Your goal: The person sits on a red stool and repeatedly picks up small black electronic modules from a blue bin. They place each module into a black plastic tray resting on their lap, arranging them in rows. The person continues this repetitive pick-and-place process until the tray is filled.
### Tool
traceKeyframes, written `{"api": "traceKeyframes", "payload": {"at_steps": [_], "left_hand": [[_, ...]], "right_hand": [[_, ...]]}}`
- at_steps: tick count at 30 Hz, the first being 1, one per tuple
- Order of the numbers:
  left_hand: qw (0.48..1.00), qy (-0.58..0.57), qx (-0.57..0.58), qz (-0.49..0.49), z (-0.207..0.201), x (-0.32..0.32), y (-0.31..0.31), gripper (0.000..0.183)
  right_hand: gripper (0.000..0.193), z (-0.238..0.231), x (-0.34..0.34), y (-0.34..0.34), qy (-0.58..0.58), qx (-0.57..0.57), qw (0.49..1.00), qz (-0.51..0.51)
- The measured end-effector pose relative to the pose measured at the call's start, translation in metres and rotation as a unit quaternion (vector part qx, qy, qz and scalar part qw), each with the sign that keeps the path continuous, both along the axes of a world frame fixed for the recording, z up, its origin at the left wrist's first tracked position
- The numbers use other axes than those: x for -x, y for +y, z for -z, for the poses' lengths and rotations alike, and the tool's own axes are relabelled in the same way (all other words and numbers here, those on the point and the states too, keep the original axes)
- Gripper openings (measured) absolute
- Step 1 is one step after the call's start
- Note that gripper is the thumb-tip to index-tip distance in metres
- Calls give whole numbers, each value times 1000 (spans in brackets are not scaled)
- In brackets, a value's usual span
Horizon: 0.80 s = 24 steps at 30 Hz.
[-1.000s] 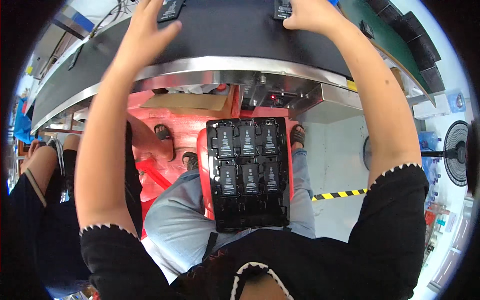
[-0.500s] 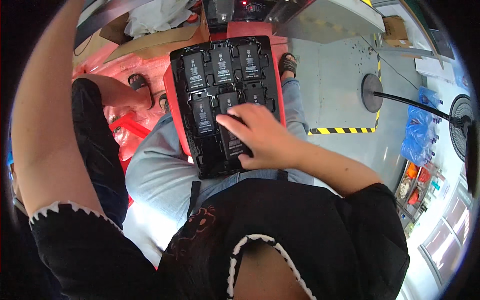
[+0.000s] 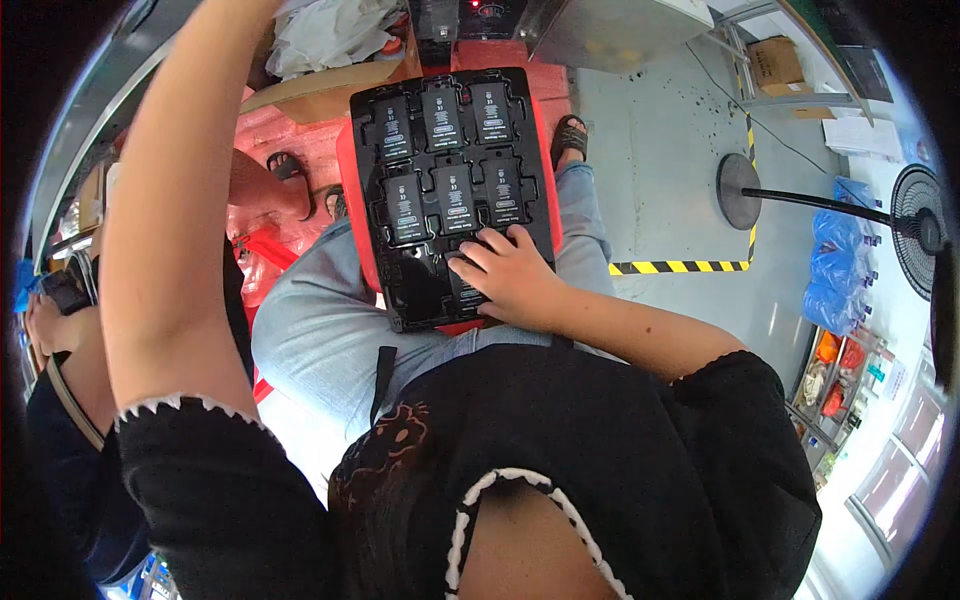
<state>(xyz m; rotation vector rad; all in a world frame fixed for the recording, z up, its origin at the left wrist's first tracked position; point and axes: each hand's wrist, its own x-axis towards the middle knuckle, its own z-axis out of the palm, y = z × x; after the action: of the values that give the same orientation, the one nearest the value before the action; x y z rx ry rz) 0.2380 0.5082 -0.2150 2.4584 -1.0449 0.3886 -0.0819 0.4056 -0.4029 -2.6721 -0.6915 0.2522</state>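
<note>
A black moulded plastic tray [image 3: 415, 300] rests on something red between my knees. Flat black phone batteries [image 3: 454, 195] sit in its pockets in rows. My right hand [image 3: 515, 283] lies over the tray's near part with fingers spread. Its fingertips touch a battery [image 3: 463, 294] in the nearest row, partly hidden by the hand. My left arm [image 3: 170, 230] reaches up past the top edge of the picture, so my left hand is out of sight.
An open cardboard box [image 3: 330, 85] with white plastic bags [image 3: 320, 35] stands beyond the tray at left. At far left another person's hand [image 3: 45, 322] is beside a dark object. A standing fan [image 3: 915, 232] and blue-wrapped bundles [image 3: 835, 262] are at right.
My right hand has shifted slightly toward me, uncovering the middle-row batteries. The battery under it now lies in the nearest row. My left arm has swung rightward, its hand still out of view.
</note>
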Motion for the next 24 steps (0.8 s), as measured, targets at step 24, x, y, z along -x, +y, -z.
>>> {"api": "traceKeyframes", "payload": {"at_steps": [24], "left_hand": [[963, 262, -64, 22, 201, 290, 127, 62]], "right_hand": [[36, -203, -211, -50, -353, -238, 882, 201]]}}
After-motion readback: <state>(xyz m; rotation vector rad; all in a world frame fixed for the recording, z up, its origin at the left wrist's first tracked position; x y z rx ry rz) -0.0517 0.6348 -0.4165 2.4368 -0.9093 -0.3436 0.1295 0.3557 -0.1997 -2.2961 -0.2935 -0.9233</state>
